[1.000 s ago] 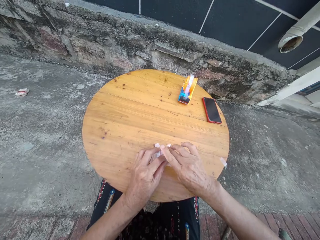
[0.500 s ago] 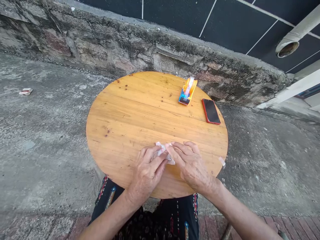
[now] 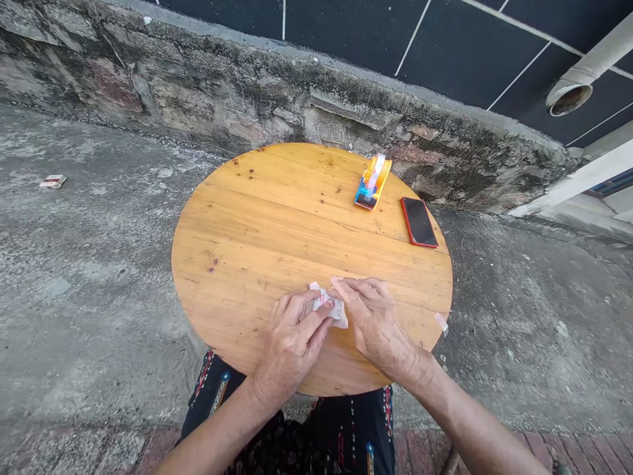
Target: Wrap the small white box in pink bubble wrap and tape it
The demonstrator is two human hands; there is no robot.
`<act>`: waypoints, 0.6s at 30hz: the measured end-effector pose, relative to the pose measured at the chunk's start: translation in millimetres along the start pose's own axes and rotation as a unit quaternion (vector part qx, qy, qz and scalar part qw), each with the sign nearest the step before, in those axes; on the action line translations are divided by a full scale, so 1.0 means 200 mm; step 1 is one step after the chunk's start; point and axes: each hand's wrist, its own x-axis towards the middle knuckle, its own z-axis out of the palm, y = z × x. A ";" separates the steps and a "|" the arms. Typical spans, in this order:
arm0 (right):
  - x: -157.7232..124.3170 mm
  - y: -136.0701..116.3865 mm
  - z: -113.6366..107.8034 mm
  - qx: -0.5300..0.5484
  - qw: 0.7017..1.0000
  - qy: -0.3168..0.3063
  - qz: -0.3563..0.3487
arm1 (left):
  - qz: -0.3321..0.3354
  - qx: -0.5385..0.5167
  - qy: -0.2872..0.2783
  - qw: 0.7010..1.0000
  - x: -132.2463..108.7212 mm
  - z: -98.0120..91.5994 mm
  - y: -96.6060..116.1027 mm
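A small white folded paper packet (image 3: pixel 335 313) with faint reddish print lies on the near part of the round wooden table (image 3: pixel 277 218). My left hand (image 3: pixel 295 330) grips it from the left, thumb and fingers pressed on its top. What the packet contains, if anything, is hidden. Just right of it, apart from the paper, hovers my right hand (image 3: pixel 378 323), its fingers stretched out and slightly blurred, with nothing visible in them. Stuck to the table's right edge is a short strip of clear tape (image 3: pixel 442 323), its end hanging over.
At the table's far right stands an orange and blue tape dispenser (image 3: pixel 372 182). A phone in a red case (image 3: pixel 419 222) lies beside it near the rim. Behind runs a rough stone wall (image 3: pixel 237 99) with a pipe (image 3: pixel 571 97) at right. A small crumpled box (image 3: pixel 53 181) rests on the concrete.
My right hand has let go of the paper packet and shifted slightly to the right, uncovering more of it. My left hand keeps its hold.
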 end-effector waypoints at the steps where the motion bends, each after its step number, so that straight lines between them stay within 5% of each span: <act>1: 0.00 -0.01 0.01 -0.014 1.000 0.002 -0.005 | -0.001 -0.002 -0.002 1.000 0.00 0.00 0.00; 7: -0.04 -0.06 -0.01 -0.041 0.999 -0.014 -0.012 | -0.010 0.004 -0.002 1.000 -0.01 -0.01 0.01; 13: -0.25 -0.09 -0.17 0.050 0.963 0.184 0.192 | -0.005 -0.008 0.006 1.000 -0.02 0.01 0.01; 18: -0.64 -0.28 0.01 0.127 0.933 0.157 0.296 | -0.024 -0.024 0.018 0.999 -0.09 -0.05 0.01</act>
